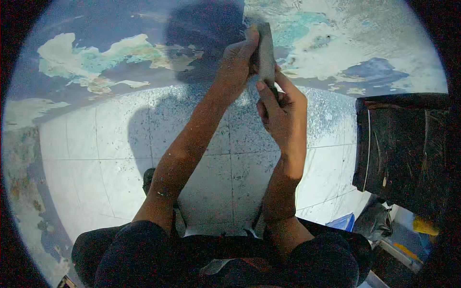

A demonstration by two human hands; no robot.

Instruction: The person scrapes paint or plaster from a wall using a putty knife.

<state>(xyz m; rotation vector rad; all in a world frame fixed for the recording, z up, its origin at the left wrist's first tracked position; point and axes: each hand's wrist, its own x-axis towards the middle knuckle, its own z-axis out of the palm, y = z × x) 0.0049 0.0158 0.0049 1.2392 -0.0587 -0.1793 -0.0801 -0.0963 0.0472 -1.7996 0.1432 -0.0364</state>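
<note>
A flat grey scraper or trowel blade (267, 54) is held on edge close to the wall with peeling paint (309, 43). My left hand (240, 59) is on the blade's left side, with its fingers near the upper end. My right hand (284, 108) grips the tool at its lower end, around what looks like a dark handle. The blade hides part of my left fingers. Whether the tool touches the wall cannot be told. Bluish-grey paint is broken by pale and turquoise patches.
Paint flakes lie scattered over the white tiled floor (216, 172), mostly along the wall's foot. Dark worn wooden furniture (399, 147) stands at the right. Below it are a black plastic bag (376, 219), a blue item (342, 222) and a yellow item (425, 226).
</note>
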